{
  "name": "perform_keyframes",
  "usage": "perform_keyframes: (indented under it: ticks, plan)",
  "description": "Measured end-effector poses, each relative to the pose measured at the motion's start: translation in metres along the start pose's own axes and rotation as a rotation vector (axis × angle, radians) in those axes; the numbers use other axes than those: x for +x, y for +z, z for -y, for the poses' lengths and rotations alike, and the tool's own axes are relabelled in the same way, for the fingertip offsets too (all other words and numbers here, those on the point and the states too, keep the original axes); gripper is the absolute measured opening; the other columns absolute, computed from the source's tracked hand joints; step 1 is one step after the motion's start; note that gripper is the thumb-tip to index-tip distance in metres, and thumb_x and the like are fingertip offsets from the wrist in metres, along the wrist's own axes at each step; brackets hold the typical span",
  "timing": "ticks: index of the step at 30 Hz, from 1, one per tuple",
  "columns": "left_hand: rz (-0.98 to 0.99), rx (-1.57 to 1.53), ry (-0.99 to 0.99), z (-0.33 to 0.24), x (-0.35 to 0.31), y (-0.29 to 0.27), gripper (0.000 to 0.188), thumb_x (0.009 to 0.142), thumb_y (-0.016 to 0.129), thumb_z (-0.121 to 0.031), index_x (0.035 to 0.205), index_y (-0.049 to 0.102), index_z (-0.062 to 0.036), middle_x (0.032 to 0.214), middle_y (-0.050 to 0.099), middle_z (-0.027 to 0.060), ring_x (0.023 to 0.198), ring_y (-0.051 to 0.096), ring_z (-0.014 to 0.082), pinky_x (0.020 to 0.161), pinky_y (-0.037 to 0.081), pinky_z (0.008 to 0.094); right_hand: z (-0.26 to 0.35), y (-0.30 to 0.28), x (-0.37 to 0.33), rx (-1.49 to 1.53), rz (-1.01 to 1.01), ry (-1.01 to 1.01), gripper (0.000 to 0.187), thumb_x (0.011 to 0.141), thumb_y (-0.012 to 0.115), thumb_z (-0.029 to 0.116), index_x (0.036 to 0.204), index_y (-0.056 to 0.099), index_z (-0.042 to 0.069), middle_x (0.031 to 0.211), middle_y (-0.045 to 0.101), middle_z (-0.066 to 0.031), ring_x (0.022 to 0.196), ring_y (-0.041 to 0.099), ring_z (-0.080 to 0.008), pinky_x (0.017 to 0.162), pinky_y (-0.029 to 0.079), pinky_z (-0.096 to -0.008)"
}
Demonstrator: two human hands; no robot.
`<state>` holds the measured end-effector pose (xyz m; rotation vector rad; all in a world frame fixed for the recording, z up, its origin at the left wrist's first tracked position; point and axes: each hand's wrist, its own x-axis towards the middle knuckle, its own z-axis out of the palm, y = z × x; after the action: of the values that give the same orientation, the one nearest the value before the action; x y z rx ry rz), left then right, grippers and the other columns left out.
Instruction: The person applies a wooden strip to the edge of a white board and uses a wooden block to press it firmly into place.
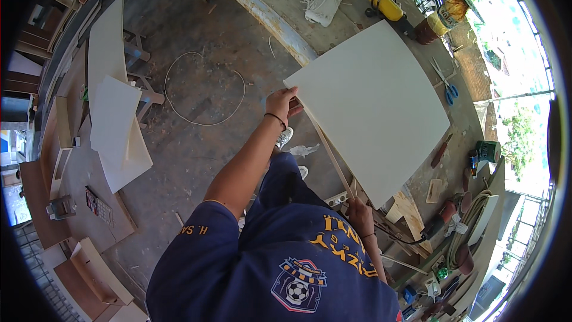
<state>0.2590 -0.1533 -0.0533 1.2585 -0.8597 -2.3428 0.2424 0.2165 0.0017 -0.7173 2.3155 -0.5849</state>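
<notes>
Head view showed the left hand (280,102) gripping the far corner of a white board (372,107) lying on the tabletop (280,9), while the right hand (360,214) held its near edge strip (329,152).

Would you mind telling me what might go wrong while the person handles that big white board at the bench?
1. The left hand and right hand grip only one edge of the white board, so it may tip or slip.
2. The scissors and yellow power tool lie close to the board on the workbench and could get knocked.
3. The wire loop on the floor could catch a foot.
</notes>
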Motion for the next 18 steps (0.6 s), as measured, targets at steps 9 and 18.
perform_keyframes:
  ticks: [9,18]
  plan:
    - [0.022,0.003,-0.026,-0.004,-0.001,-0.001,0.022,0.084,0.063,-0.021,0.098,0.055,-0.0055,0.089,0.062,0.0060,0.076,0.064,0.0174,0.061,0.056,0.0293,0.005,0.000,-0.002,0.013,-0.056,-0.051,0.023,0.089,0.047,0.022,0.078,0.052,0.003,0.061,0.055,-0.0211,0.062,0.056,-0.0410,0.054,0.043,-0.0463]
    - [0.012,0.012,-0.021,-0.004,0.000,0.001,0.021,0.085,0.062,-0.021,0.098,0.055,-0.0064,0.087,0.063,0.0040,0.075,0.064,0.0157,0.059,0.056,0.0266,0.002,0.003,0.004,-0.026,-0.117,0.026,0.023,0.091,0.044,0.019,0.084,0.057,0.002,0.062,0.060,-0.0150,0.062,0.063,-0.0311,0.056,0.048,-0.0384]
